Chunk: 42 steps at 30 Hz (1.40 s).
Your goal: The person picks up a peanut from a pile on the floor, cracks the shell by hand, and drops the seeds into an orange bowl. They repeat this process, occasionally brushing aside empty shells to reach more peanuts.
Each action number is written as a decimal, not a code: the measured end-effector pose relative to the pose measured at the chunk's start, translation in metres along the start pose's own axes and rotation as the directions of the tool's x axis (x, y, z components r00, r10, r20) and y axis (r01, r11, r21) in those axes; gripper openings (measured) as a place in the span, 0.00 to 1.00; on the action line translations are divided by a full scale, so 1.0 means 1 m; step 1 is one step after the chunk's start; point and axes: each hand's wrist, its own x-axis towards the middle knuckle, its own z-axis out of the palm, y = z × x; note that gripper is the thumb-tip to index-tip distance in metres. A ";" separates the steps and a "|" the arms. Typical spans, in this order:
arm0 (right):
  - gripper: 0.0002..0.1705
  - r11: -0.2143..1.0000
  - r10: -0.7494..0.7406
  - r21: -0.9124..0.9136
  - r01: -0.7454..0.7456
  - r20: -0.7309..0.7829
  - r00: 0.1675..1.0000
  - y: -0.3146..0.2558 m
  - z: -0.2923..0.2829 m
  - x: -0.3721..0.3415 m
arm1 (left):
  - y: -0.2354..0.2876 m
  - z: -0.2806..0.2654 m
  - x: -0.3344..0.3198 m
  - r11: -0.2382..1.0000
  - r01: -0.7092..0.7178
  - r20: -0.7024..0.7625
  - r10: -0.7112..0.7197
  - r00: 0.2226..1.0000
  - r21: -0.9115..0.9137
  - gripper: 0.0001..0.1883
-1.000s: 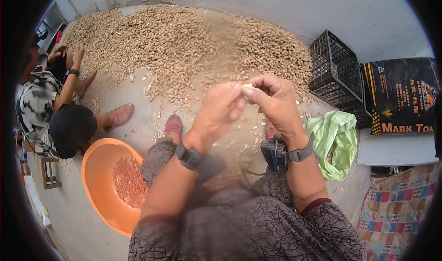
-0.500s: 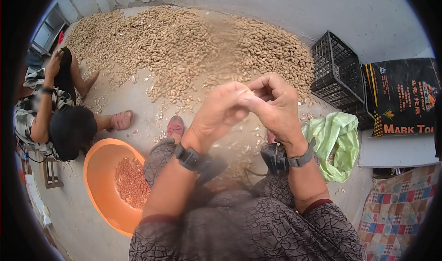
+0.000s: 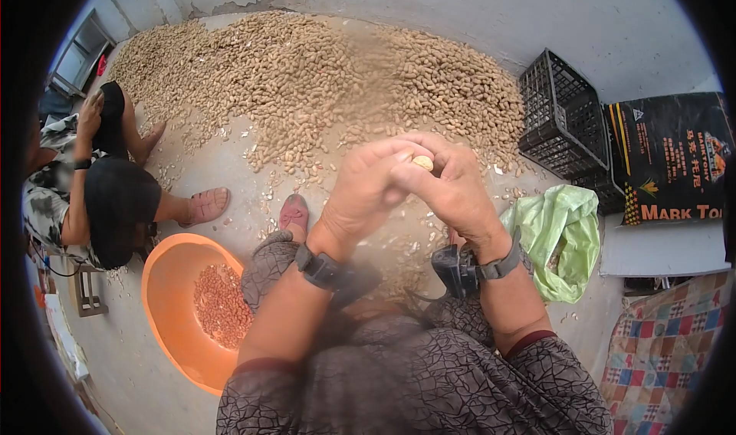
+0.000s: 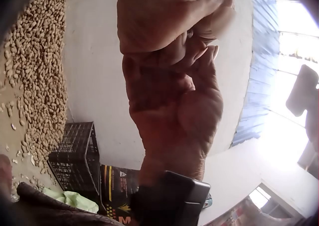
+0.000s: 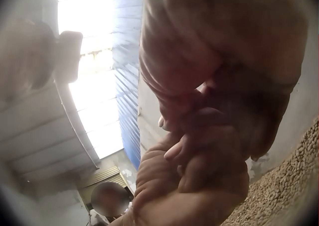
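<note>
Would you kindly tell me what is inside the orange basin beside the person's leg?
Inside the orange basin lies a heap of small reddish kernels. The floor beneath them is covered, and the left forearm and trouser leg hide part of the basin.

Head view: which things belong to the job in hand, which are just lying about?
Likely part of the job:
- held peanut
- peanut pile
- orange tub
- reddish kernels in it

Seemingly just lying about:
- black crate
- Mark Tony sack
- patchwork cloth
- green bag, though its role is unclear
</note>
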 end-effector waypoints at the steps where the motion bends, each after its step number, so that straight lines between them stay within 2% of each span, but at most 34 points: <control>1: 0.13 1.000 0.011 0.014 -0.011 0.017 1.000 -0.002 0.000 0.000 | 0.000 -0.001 0.000 1.000 -0.003 0.036 0.003 0.999 0.004 0.12; 5: 0.12 0.995 0.084 0.048 -0.088 0.093 0.992 -0.014 -0.003 -0.001 | 0.005 -0.001 0.000 1.000 0.025 0.051 -0.025 0.998 0.004 0.11; 7: 0.12 0.994 0.101 0.040 -0.105 0.088 0.991 -0.012 -0.003 -0.001 | 0.007 -0.002 0.000 0.995 0.067 0.121 -0.058 0.991 -0.073 0.11; 9: 0.12 0.992 0.117 0.031 -0.120 0.086 0.989 -0.007 -0.002 -0.001 | 0.007 -0.003 0.001 0.994 0.078 0.130 -0.067 0.989 -0.083 0.11; 12: 0.14 0.991 0.101 0.083 -0.106 0.062 0.993 -0.003 -0.002 -0.002 | 0.006 -0.009 0.001 0.990 0.097 0.164 -0.080 0.983 -0.102 0.12; 13: 0.15 0.983 0.080 0.161 -0.091 0.072 0.994 -0.004 -0.002 -0.002 | 0.006 -0.010 0.001 0.988 0.107 0.190 -0.084 0.978 -0.112 0.13; 14: 0.16 0.968 0.058 0.238 -0.076 0.079 0.995 -0.005 -0.003 -0.003 | 0.006 -0.007 0.001 0.988 0.106 0.192 -0.083 0.978 -0.110 0.13; 16: 0.17 0.974 0.015 0.225 -0.033 0.081 0.997 -0.004 -0.003 -0.003 | 0.006 0.000 -0.001 0.997 0.025 0.079 -0.019 0.997 -0.073 0.14; 18: 0.17 0.977 -0.029 0.213 0.010 0.084 0.996 -0.004 -0.006 -0.001 | 0.006 0.000 -0.002 0.999 0.020 0.073 -0.017 0.997 -0.043 0.13; 20: 0.17 0.960 0.075 0.258 -0.107 0.131 0.989 -0.003 -0.008 -0.002 | 0.006 -0.001 -0.002 1.000 0.024 0.061 -0.023 0.998 -0.020 0.13; 21: 0.17 0.960 0.076 0.259 -0.108 0.131 0.988 -0.004 -0.008 -0.001 | 0.005 -0.002 -0.002 0.999 0.031 0.069 -0.030 0.997 -0.023 0.12; 23: 0.23 0.948 0.153 0.264 -0.178 0.113 0.982 -0.006 -0.008 0.000 | 0.005 0.001 -0.002 0.999 0.040 0.079 -0.038 0.996 -0.027 0.11; 24: 0.23 0.948 0.152 0.264 -0.177 0.112 0.982 -0.006 -0.008 0.000 | 0.006 0.006 -0.004 0.957 -0.077 0.065 0.061 0.996 0.281 0.11; 25: 0.22 0.930 0.183 0.302 -0.212 0.120 0.976 -0.006 -0.008 -0.001 | 0.008 0.009 -0.004 0.807 -0.180 0.084 0.161 0.983 0.563 0.11; 26: 0.21 0.909 0.213 0.338 -0.245 0.130 0.968 -0.006 -0.007 -0.001 | 0.007 0.008 -0.003 0.805 -0.181 0.085 0.162 0.983 0.565 0.11; 27: 0.21 0.909 0.212 0.338 -0.245 0.131 0.968 -0.005 -0.006 -0.001 | 0.005 0.006 -0.003 0.938 -0.084 0.033 0.077 0.996 0.335 0.11; 28: 0.20 0.900 0.204 0.365 -0.237 0.127 0.971 -0.005 -0.005 -0.001 | 0.003 0.004 -0.002 0.997 0.019 0.004 -0.019 1.000 0.078 0.10; 33: 0.19 0.885 0.201 0.395 -0.245 0.149 0.968 -0.003 -0.007 0.001 | -0.003 0.006 0.000 0.976 -0.044 -0.019 0.049 0.999 0.214 0.17; 35: 0.15 0.872 0.184 0.431 -0.233 0.152 0.971 -0.001 -0.007 0.000 | -0.005 0.006 -0.001 0.963 -0.039 -0.029 0.049 0.998 0.265 0.19; 37: 0.15 0.862 0.198 0.444 -0.245 0.151 0.969 -0.003 -0.006 0.001 | -0.007 0.005 0.000 0.782 -0.157 0.028 0.176 0.984 0.604 0.24; 38: 0.14 0.849 0.218 0.457 -0.264 0.151 0.964 -0.003 -0.006 0.001 | -0.007 0.006 -0.002 0.781 -0.158 0.031 0.175 0.984 0.604 0.24; 39: 0.14 0.850 0.218 0.457 -0.263 0.149 0.964 -0.003 -0.005 0.001 | -0.007 0.007 -0.003 0.912 -0.102 -0.024 0.122 0.992 0.397 0.26; 40: 0.14 0.860 0.201 0.450 -0.242 0.137 0.970 -0.003 -0.005 0.001 | -0.007 0.008 -0.004 0.986 -0.046 -0.065 0.057 0.996 0.162 0.28; 42: 0.13 0.869 0.188 0.442 -0.224 0.125 0.974 0.000 -0.004 0.001 | -0.003 0.014 -0.004 0.982 -0.071 -0.032 0.077 0.996 0.174 0.27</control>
